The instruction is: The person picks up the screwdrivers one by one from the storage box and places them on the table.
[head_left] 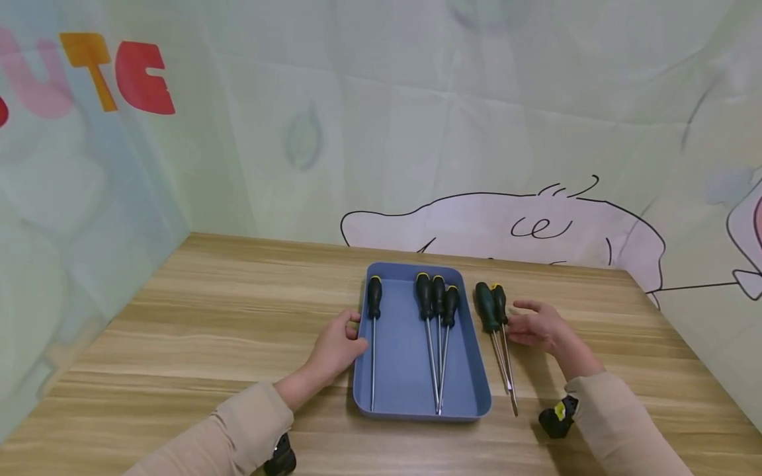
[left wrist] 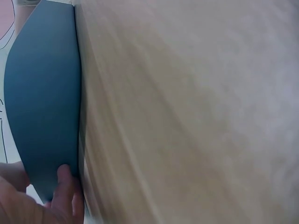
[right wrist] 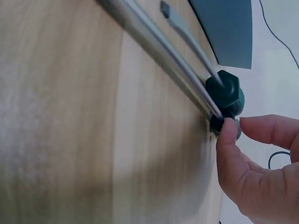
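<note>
In the head view, my left hand (head_left: 333, 350) grips the left wall of a shallow blue tray (head_left: 399, 344), thumb over its rim. The left wrist view shows bent fingers (left wrist: 63, 193) against the tray's outer side. One long screwdriver (head_left: 374, 301) lies along the tray's left inside, and three more (head_left: 438, 297) lie bunched at its right. Beside the tray, two screwdrivers, a thick green-handled one (head_left: 487, 307) and a slimmer one (head_left: 499, 303), rest on the table. My right hand (head_left: 538, 326) reaches the slimmer one from the right, fingertips right at its handle's lower end.
The wood-grain table (head_left: 238, 297) runs back to a printed cloth backdrop (head_left: 417, 132) with letters and a line drawing. A black wrist camera (head_left: 557, 418) hangs below the right sleeve, another (head_left: 280, 457) below the left sleeve.
</note>
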Available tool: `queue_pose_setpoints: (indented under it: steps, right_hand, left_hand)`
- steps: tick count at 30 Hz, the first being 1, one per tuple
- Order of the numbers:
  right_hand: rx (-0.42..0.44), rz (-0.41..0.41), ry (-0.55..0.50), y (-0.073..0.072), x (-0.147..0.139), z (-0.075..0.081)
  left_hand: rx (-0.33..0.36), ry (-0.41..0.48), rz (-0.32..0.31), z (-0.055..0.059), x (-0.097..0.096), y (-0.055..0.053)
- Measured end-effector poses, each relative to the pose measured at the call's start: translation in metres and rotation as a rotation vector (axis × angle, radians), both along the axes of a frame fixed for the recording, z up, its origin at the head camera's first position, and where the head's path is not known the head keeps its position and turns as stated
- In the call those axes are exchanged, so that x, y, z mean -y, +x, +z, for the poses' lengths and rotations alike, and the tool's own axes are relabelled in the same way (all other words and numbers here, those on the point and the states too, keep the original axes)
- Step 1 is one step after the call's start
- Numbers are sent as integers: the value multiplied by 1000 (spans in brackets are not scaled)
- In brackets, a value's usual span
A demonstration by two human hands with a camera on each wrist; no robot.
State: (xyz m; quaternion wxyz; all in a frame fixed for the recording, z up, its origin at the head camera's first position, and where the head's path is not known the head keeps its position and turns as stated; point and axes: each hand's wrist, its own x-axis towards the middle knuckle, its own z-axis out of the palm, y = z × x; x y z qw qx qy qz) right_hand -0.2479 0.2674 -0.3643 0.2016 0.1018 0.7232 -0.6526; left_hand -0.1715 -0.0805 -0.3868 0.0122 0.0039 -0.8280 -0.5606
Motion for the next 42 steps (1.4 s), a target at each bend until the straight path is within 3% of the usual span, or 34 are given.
queue_pose_setpoints:
  steps: [2, 19, 42]
  right_hand:
    - [-14, 6, 15, 6, 6, 9]
    - [-15, 9, 9, 4, 9, 17]
    - [-53, 106, 15, 2, 18, 37]
  left_hand:
    - [1, 0, 0, 0, 0, 0]
    - [19, -4, -1, 1, 0, 2]
    - [31, -14, -3, 4, 0, 1]
